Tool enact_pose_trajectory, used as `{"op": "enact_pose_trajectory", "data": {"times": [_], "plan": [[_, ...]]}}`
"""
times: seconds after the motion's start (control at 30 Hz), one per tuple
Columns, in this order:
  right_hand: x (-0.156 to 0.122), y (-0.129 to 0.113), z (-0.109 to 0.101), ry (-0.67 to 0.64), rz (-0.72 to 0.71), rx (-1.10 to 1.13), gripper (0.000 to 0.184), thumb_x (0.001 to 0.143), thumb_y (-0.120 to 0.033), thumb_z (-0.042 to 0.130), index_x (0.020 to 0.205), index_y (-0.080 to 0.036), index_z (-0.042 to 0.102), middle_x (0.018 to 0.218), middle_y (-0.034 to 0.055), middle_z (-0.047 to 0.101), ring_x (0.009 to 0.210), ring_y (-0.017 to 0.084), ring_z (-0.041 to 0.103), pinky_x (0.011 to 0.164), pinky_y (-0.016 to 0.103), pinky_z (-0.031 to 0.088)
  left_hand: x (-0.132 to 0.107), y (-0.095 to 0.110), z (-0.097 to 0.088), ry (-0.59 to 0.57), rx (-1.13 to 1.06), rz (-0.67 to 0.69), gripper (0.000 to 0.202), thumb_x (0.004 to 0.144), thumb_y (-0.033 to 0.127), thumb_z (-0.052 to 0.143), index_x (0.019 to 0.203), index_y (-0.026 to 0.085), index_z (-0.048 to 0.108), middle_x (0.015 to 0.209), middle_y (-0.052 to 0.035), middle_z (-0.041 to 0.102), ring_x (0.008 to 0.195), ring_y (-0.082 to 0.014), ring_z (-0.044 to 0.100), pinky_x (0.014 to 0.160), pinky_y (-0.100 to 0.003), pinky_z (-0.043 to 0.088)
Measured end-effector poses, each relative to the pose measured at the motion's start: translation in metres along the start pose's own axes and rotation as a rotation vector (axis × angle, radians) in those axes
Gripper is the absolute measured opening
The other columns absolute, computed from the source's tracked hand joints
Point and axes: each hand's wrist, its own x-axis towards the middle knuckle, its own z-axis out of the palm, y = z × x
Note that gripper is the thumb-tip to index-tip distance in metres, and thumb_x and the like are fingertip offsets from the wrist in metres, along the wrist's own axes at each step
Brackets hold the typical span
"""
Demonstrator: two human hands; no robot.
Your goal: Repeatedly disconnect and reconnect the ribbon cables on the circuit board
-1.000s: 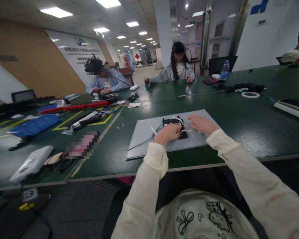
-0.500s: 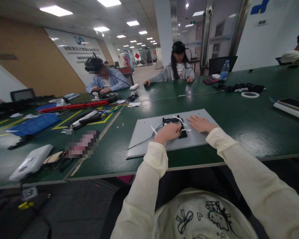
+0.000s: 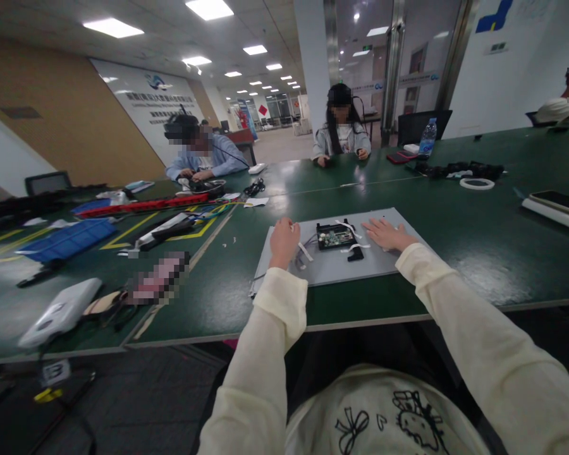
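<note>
A grey panel (image 3: pixel 389 262) lies on the green table (image 3: pixel 478 240) in front of me. On it sits a small black frame with a green circuit board (image 3: pixel 334 236), white tape strips (image 3: pixel 346 226) and thin grey wires (image 3: pixel 299 256). My left hand (image 3: pixel 283 240) is over the panel's left part with its fingers curled in; what they hold is hidden. Just right of the board, my right hand (image 3: pixel 386 234) lies flat on the panel with the fingers stretched out. A small black piece (image 3: pixel 355 254) rests by that hand.
Three other people sit at the far side. On the left are a blue tray (image 3: pixel 66 239), a red strip (image 3: pixel 142 204) and a white device (image 3: pixel 59 313). A tape roll (image 3: pixel 477 183), water bottle (image 3: pixel 427 136) and flat device (image 3: pixel 554 205) lie to the right.
My left hand has moved left off the board and curled up, uncovering the circuit board. The panel now sits slightly turned. My right hand stays flat on it.
</note>
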Motion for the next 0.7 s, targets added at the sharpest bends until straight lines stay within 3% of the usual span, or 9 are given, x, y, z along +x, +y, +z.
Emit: {"op": "enact_pose_trajectory", "data": {"times": [0.1, 0.2, 0.5, 0.7], "plan": [[-0.001, -0.001, 0.002, 0.012, 0.002, 0.001, 0.058, 0.099, -0.049, 0.009, 0.156, -0.039, 0.015, 0.164, -0.0031, 0.006, 0.149, 0.03, 0.008, 0.107, 0.075, 0.015, 0.009, -0.026, 0.005, -0.04, 0.014, -0.06, 0.026, 0.091, 0.03, 0.047, 0.104, 0.013, 0.063, 0.108, -0.0162, 0.066, 0.103, -0.025, 0.062, 0.085, -0.03, 0.044], [-0.001, -0.001, 0.004, 0.025, -0.002, -0.014, 0.058, 0.1, -0.048, 0.009, 0.156, -0.038, 0.015, 0.164, -0.0024, 0.007, 0.149, 0.031, 0.009, 0.107, 0.075, 0.015, 0.014, -0.038, 0.012, -0.179, -0.032, -0.035, 0.028, 0.09, 0.034, 0.048, 0.087, 0.013, 0.067, 0.092, -0.0134, 0.07, 0.092, -0.0242, 0.065, 0.079, -0.029, 0.046], [-0.006, -0.002, 0.003, 0.032, -0.013, -0.018, 0.059, 0.1, -0.048, 0.011, 0.156, -0.034, 0.018, 0.163, 0.0004, 0.009, 0.148, 0.033, 0.011, 0.106, 0.077, 0.016, 0.018, -0.043, 0.025, -0.27, -0.138, 0.021, 0.012, 0.077, 0.021, 0.058, 0.073, 0.016, 0.068, 0.081, -0.0095, 0.071, 0.082, -0.0219, 0.066, 0.078, -0.03, 0.047], [-0.004, -0.001, 0.006, 0.05, -0.031, -0.035, 0.06, 0.099, -0.047, 0.01, 0.156, -0.033, 0.019, 0.163, 0.002, 0.011, 0.148, 0.034, 0.012, 0.106, 0.077, 0.015, 0.015, -0.041, 0.022, -0.241, -0.177, 0.031, 0.008, 0.07, 0.018, 0.06, 0.072, 0.017, 0.067, 0.08, -0.0076, 0.071, 0.083, -0.022, 0.065, 0.08, -0.031, 0.048]]}}
